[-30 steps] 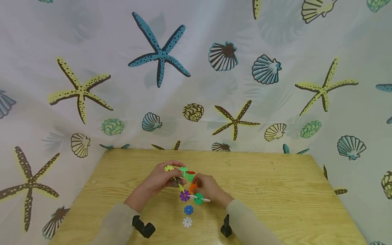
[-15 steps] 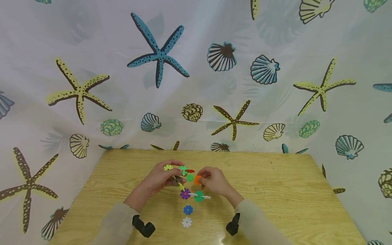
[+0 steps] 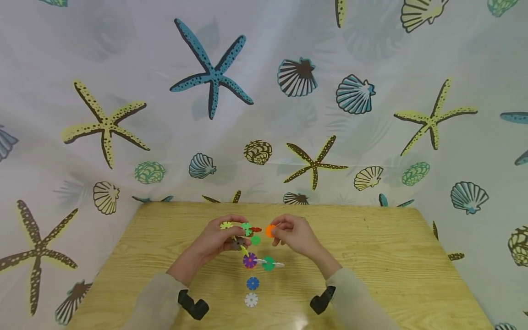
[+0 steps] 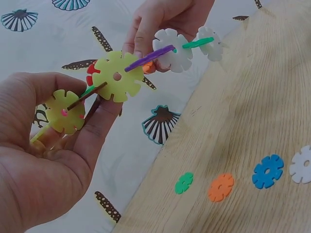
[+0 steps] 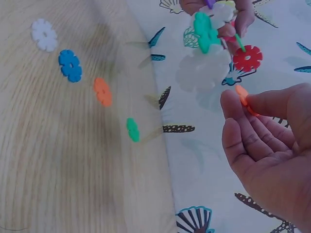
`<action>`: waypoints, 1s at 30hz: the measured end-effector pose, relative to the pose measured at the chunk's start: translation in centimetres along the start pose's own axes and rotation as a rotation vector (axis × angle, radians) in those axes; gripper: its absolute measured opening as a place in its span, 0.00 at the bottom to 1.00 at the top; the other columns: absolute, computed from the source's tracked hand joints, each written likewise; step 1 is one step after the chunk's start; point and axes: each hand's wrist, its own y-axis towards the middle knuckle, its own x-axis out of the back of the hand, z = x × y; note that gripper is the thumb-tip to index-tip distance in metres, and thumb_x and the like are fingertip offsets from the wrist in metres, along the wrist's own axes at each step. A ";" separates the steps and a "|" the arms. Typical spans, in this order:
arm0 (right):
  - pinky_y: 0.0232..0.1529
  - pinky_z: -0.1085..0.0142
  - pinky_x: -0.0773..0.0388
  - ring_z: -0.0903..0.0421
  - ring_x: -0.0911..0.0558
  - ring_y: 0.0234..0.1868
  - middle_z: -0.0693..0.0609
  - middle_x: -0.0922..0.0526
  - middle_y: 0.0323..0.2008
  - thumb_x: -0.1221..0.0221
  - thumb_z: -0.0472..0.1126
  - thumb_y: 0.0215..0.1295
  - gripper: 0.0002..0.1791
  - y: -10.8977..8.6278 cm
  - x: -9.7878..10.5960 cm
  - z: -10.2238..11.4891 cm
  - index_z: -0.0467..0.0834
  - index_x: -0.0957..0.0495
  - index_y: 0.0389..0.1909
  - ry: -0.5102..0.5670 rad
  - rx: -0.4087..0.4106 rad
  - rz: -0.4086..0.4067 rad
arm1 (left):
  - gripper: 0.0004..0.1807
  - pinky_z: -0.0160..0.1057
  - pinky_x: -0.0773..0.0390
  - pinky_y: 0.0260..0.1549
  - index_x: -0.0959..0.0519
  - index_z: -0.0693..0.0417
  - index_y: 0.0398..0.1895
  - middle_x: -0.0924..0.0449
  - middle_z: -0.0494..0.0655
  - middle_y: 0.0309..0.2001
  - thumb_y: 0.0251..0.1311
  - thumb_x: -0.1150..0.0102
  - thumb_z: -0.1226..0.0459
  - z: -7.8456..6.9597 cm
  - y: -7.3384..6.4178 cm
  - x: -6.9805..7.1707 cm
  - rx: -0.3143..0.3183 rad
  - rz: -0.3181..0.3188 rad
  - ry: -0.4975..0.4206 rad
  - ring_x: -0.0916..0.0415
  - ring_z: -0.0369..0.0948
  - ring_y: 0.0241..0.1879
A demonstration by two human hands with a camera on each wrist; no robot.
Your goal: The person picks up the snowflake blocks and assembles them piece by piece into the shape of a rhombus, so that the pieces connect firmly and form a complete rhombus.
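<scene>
My left hand (image 3: 215, 239) grips a chain of slotted plastic discs, thumb and fingers around its near links. The chain runs through a brown disc (image 3: 238, 243), a yellow disc (image 4: 117, 76), a purple disc (image 3: 249, 261), a white disc (image 4: 173, 50) and a green disc (image 3: 268, 263) to another white disc (image 4: 209, 43). At its other end a red disc (image 5: 248, 58) sticks out past the left fingertips. Between thumb and fingertips, my right hand (image 3: 298, 236) pinches a loose orange disc (image 3: 270, 231), apart from the red one.
On the wooden table (image 3: 371, 256) lie a green disc (image 5: 132, 129), an orange disc (image 5: 102, 91), a blue disc (image 3: 253, 283) and a white disc (image 3: 251, 300), in a row below the chain. A curtain (image 3: 264, 101) printed with shells and starfish surrounds the table.
My right hand has moved away from the chain, rightward and toward the table's far edge, carrying the orange disc. The left hand stays nearly still with the chain.
</scene>
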 end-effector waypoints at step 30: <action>0.37 0.65 0.14 0.43 0.10 0.33 0.36 0.11 0.32 0.40 0.32 0.75 0.09 -0.2 -0.7 1.9 0.33 0.21 0.52 0.151 0.002 -0.014 | 0.20 0.33 0.12 0.37 0.27 0.70 0.63 0.09 0.49 0.36 0.72 0.41 0.69 -0.4 0.7 -1.3 -0.026 -0.059 0.021 0.09 0.39 0.36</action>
